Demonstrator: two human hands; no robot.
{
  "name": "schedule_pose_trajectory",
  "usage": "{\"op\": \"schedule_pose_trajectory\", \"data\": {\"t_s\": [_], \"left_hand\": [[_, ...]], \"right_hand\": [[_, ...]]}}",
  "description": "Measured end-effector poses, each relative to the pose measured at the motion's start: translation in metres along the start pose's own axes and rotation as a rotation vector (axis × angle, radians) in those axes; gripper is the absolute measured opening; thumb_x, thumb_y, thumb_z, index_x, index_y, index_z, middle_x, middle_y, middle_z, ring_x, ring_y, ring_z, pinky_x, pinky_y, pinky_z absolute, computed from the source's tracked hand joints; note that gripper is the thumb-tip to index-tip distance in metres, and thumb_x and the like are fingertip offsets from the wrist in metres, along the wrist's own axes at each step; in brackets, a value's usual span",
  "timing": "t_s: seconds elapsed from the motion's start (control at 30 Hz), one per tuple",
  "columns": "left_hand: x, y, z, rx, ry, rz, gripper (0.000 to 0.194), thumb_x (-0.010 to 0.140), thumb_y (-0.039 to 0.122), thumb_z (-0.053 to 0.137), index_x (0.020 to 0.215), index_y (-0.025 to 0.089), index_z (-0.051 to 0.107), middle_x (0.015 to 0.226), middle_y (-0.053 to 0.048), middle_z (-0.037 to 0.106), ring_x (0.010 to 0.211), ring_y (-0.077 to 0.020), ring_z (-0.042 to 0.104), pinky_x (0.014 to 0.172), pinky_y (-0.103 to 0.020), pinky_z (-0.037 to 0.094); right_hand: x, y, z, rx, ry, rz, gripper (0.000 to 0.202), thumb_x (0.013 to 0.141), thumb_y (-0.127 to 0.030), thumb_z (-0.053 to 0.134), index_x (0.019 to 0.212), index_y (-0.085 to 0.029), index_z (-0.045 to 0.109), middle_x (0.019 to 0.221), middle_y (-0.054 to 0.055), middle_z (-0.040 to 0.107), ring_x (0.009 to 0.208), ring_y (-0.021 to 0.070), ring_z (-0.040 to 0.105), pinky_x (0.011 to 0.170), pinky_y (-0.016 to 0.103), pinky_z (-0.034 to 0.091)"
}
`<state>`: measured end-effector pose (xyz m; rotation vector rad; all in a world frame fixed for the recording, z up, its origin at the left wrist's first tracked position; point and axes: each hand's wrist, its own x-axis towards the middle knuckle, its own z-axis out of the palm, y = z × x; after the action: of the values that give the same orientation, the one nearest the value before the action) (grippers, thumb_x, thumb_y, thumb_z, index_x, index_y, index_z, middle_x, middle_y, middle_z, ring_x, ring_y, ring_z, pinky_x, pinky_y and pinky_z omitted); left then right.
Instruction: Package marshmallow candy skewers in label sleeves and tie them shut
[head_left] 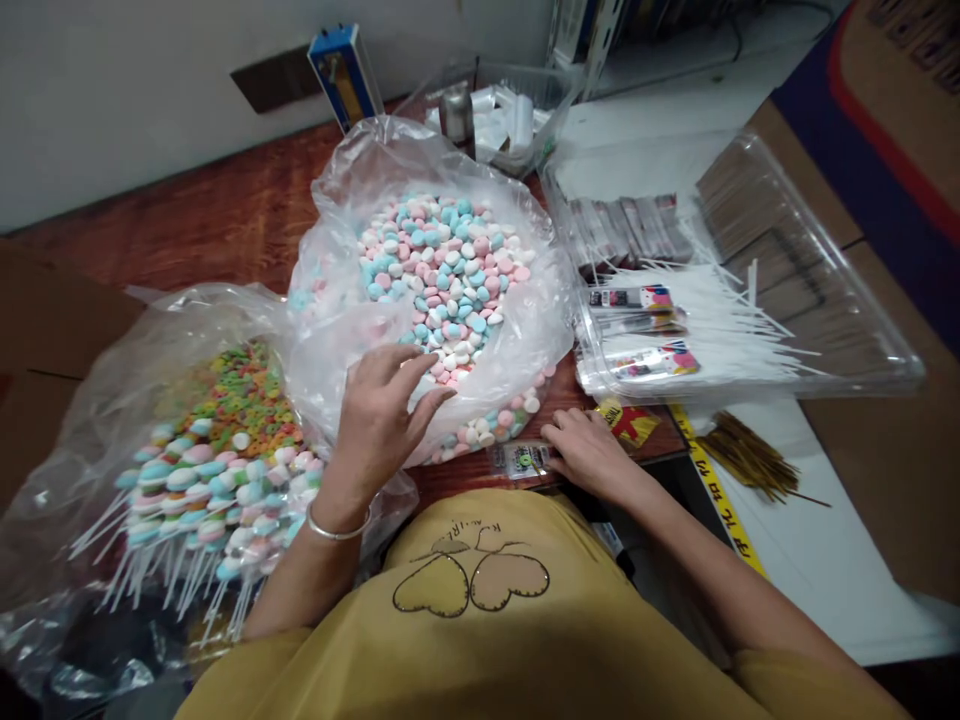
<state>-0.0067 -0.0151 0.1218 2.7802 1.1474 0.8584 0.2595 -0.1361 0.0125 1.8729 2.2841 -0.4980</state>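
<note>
My left hand [381, 412] hovers at the near edge of a big clear plastic bag [330, 345], its thumb and fingers apart with nothing between them. Pink, white and blue marshmallows [450, 265] fill that bag. At the table's front edge, my right hand [589, 450] has its fingers closed on the end of a small clear printed packet [525, 460]. Beside those fingers lies a yellow and red wrapper [626, 424]. To the left, a second bag contains marshmallow sticks [202, 500] in a heap, with colourful ring-shaped candies [247, 400] behind them.
On the right, a clear plastic box [817, 390] contains white sticks [720, 320] and printed packets [630, 230]. Gold twist ties [750, 460] lie near yellow tape [716, 490]. A clear tub [555, 95] and a blue device [345, 75] stand behind. A cardboard box [885, 300] borders the right.
</note>
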Motion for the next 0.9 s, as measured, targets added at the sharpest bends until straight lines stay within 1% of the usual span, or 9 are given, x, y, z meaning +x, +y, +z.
{"op": "schedule_pose_trajectory", "data": {"t_s": [0.17,0.27,0.37,0.47,0.57,0.67,0.77,0.83,0.9], "left_hand": [[-0.014,0.029,0.004,-0.305,0.045,0.115,0.023,0.094,0.017,0.066,0.117,0.021,0.067,0.108,-0.009,0.072,0.103,-0.0201,0.069,0.089,-0.034,0.057],[-0.027,0.052,0.02,-0.536,-0.258,0.112,0.029,0.098,0.013,0.057,0.125,0.022,0.063,0.111,-0.007,0.073,0.101,-0.0166,0.07,0.087,-0.029,0.058],[-0.032,0.067,0.051,-0.476,-0.546,0.063,0.043,0.096,0.012,0.057,0.138,0.019,0.055,0.13,-0.012,0.069,0.119,-0.0227,0.066,0.101,-0.037,0.055],[-0.024,0.073,0.078,-0.375,-0.665,0.03,0.044,0.093,0.012,0.058,0.137,0.016,0.056,0.133,-0.014,0.068,0.124,-0.0269,0.063,0.107,-0.042,0.051],[-0.014,0.078,0.09,-0.23,-0.749,-0.044,0.028,0.096,0.014,0.052,0.12,0.014,0.065,0.114,-0.015,0.074,0.104,-0.0277,0.07,0.094,-0.041,0.055],[-0.01,0.079,0.095,-0.15,-0.782,-0.11,0.025,0.097,0.015,0.05,0.11,0.013,0.071,0.102,-0.015,0.076,0.092,-0.0272,0.071,0.085,-0.038,0.055],[-0.016,0.074,0.101,-0.229,-0.742,-0.221,0.025,0.096,0.021,0.053,0.108,0.017,0.074,0.103,-0.013,0.077,0.091,-0.0252,0.07,0.083,-0.034,0.053],[-0.02,0.069,0.104,-0.306,-0.693,-0.349,0.025,0.096,0.024,0.054,0.11,0.019,0.074,0.104,-0.01,0.077,0.091,-0.0231,0.069,0.083,-0.032,0.052],[-0.022,0.065,0.104,-0.36,-0.637,-0.457,0.026,0.096,0.025,0.053,0.11,0.02,0.073,0.102,-0.009,0.077,0.089,-0.0218,0.068,0.083,-0.032,0.051]], "right_hand": [[0.004,-0.004,-0.007,0.032,-0.08,-0.043,0.012,0.094,-0.02,0.062,0.101,-0.018,0.071,0.109,0.012,0.069,0.105,0.0284,0.061,0.082,0.037,0.03],[0.006,-0.006,-0.012,0.053,-0.075,-0.078,0.015,0.097,-0.018,0.058,0.104,-0.016,0.071,0.105,0.012,0.074,0.1,0.0269,0.064,0.08,0.037,0.027],[0.011,-0.006,-0.013,0.056,-0.012,-0.147,0.021,0.099,-0.016,0.053,0.11,-0.017,0.071,0.105,0.011,0.076,0.098,0.0256,0.065,0.08,0.037,0.026],[0.018,-0.006,-0.013,0.06,0.063,-0.228,0.022,0.1,-0.016,0.052,0.108,-0.018,0.072,0.106,0.011,0.077,0.098,0.0249,0.065,0.081,0.037,0.027],[0.02,-0.005,-0.016,0.022,0.18,-0.26,0.021,0.101,-0.015,0.052,0.102,-0.017,0.072,0.101,0.011,0.078,0.097,0.0254,0.065,0.089,0.039,0.03],[0.009,-0.005,-0.022,-0.024,0.462,-0.202,0.023,0.103,-0.018,0.051,0.115,-0.014,0.07,0.117,0.016,0.074,0.111,0.0283,0.061,0.101,0.043,0.03],[-0.011,-0.012,-0.02,0.002,0.747,-0.089,0.024,0.104,-0.025,0.053,0.118,-0.013,0.068,0.117,0.016,0.072,0.107,0.0267,0.06,0.094,0.04,0.035],[-0.021,-0.022,-0.012,0.016,0.757,-0.083,0.022,0.104,-0.028,0.053,0.099,-0.016,0.07,0.092,0.01,0.072,0.087,0.023,0.058,0.08,0.036,0.036],[-0.023,-0.035,0.0,0.019,0.623,-0.114,0.029,0.105,-0.03,0.051,0.084,-0.019,0.068,0.077,0.006,0.066,0.076,0.0213,0.053,0.073,0.036,0.033]]}}
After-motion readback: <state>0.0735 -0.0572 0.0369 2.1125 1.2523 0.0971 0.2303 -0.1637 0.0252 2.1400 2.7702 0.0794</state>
